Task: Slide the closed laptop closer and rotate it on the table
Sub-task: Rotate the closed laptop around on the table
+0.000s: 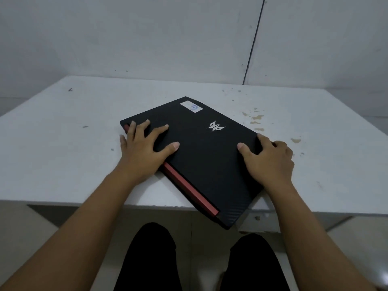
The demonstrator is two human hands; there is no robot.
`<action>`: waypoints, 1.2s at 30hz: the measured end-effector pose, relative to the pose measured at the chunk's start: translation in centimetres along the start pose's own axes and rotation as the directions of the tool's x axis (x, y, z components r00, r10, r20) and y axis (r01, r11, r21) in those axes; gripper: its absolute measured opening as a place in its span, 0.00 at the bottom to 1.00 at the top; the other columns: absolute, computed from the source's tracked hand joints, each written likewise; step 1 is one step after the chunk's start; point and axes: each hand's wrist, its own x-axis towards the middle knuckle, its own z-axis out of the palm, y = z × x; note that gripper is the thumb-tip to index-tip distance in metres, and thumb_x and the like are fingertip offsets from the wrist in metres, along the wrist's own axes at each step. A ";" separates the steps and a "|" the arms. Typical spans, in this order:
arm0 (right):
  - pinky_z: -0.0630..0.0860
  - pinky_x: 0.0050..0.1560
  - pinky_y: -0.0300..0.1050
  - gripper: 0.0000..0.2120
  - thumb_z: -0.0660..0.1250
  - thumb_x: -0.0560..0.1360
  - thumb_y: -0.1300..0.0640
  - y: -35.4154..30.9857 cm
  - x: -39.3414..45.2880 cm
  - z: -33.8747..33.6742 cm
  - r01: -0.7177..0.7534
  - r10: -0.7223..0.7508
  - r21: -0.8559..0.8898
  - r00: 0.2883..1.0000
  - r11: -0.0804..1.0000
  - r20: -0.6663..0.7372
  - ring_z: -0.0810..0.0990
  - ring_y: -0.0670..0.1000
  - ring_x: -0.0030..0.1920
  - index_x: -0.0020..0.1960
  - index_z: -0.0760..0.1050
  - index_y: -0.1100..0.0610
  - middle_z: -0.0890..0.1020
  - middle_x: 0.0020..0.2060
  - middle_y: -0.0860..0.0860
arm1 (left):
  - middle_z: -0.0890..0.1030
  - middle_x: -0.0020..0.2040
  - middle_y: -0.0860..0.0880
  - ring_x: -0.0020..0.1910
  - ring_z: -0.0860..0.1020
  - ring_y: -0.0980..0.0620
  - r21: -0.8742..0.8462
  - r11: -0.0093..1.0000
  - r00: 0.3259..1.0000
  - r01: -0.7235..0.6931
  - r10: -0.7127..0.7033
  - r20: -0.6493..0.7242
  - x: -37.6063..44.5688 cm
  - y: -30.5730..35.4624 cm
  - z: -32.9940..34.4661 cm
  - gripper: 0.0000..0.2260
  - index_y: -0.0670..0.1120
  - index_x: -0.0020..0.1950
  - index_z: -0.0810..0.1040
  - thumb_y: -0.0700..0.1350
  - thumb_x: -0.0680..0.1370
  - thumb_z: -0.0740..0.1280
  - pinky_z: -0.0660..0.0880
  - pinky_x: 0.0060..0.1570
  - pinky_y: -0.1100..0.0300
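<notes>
A closed black laptop (201,156) with a silver logo, a white sticker and a red hinge strip lies turned at an angle on the white table (63,143). Its near corner juts out past the table's front edge. My left hand (144,148) rests flat on the lid at the laptop's left side, fingers spread, with the palm over the hinge edge. My right hand (268,158) grips the laptop's right edge, thumb on the lid and fingers curled over the side.
The table stands against a grey wall, with brown stains (255,119) on its surface to the right of the laptop. My legs in dark trousers (151,259) show below the table's front edge.
</notes>
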 end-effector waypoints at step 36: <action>0.73 0.51 0.53 0.33 0.51 0.81 0.33 1.1 -2.0 -1.0 0.049 -0.098 -0.318 0.985 0.947 -0.141 0.76 0.60 0.57 0.61 0.79 0.60 0.79 0.55 0.57 | 0.40 0.82 0.64 0.77 0.27 0.62 -0.095 0.962 0.865 -0.256 0.271 0.421 -4.3 4.7 -1.9 0.62 0.65 0.82 0.53 0.75 0.53 0.77 0.44 0.79 0.38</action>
